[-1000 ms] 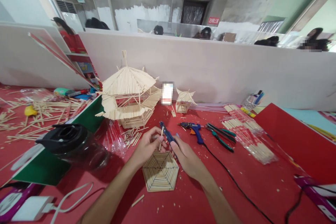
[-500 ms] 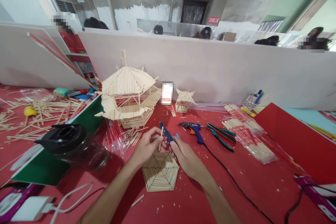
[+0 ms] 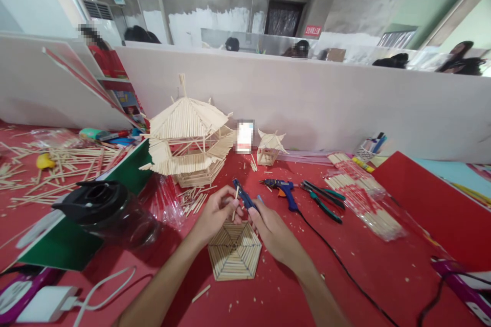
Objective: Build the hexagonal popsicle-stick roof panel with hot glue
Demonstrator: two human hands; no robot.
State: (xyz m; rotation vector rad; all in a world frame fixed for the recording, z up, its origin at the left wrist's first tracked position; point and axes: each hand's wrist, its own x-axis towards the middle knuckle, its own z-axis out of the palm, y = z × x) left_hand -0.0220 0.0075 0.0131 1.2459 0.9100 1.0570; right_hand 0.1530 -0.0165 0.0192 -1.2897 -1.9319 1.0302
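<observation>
My left hand is closed, pinching a short wooden stick upright between thumb and fingers. My right hand is closed round a dark blue hand tool; its far end lies beside the stick, and the fingers hide too much to tell its kind. Below both hands a hexagonal panel of wooden sticks lies flat on the red table, laid in rings with dark lines along the spokes. My hands cover part of its far edge.
A large stick pavilion and a small one stand behind. To the right lie a blue glue gun with its cord, green-handled pliers and bagged sticks. A black-lidded bottle and loose sticks are left.
</observation>
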